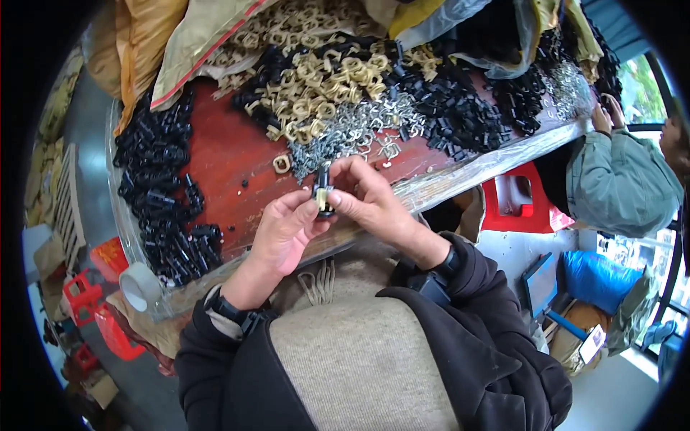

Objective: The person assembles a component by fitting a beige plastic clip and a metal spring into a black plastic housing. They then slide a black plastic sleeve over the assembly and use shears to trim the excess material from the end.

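Between my two hands, over the front edge of the red table [237, 194], is a small black cylindrical part [323, 179] with a cream-coloured piece [323, 199] on its side. My left hand [287, 221] pinches its lower end between thumb and fingers. From the other side, my right hand [363, 192] grips it, thumb pressed on the cream piece and index finger near the top. Just beyond my hands lie a heap of small silvery metal pieces [366, 129] and a loose cream ring [282, 164].
A pile of cream rings [330, 79] lies farther back, with black plastic pieces [460, 118] to its right. Black cylindrical parts [154, 194] line the table's left side. At the right, a person in a green jacket [622, 183] works near a red stool [514, 205].
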A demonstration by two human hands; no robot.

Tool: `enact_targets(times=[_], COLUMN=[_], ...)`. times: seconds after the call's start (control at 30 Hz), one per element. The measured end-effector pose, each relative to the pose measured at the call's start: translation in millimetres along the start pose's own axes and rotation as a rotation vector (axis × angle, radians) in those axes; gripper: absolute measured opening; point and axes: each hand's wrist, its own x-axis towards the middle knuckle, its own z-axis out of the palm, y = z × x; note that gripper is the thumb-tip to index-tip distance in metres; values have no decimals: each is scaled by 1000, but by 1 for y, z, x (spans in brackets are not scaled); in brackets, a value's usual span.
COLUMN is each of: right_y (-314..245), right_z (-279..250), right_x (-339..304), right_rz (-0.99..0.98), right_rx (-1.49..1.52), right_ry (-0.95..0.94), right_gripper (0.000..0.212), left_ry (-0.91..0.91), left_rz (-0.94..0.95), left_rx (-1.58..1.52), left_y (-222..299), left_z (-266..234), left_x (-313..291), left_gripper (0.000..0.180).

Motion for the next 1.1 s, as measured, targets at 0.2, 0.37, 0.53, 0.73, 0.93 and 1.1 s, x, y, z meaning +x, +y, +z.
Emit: enact_targets(times=[0.2, 0.37, 0.53, 0.73, 0.93, 1.1], right_y=[-9, -27, -23, -9, -9, -14], right_z=[11, -19, -84, -119, -127, -129], right_x=[-2, -11, -21, -17, -4, -1], right_rz=[-40, -267, -346, -324, -369, -355], right_rx=[-5, -844, -1393, -1548, -1520, -1158], right_ry=[-40, 78, 352, 412, 447, 607], right_gripper=[31, 19, 18, 13, 8, 8], left_ry=[-2, 90, 78, 104, 115, 85], left_rz=[-7, 38, 54, 49, 0, -47], left_rx=[60, 51, -1, -7, 39, 69], left_y=[5, 10, 9, 6, 3, 3], left_z=[-3, -14, -23, -23, -12, 2], left_x=[-11, -22, -31, -30, -14, 3], left_gripper=[24, 26, 27, 30, 31, 34])
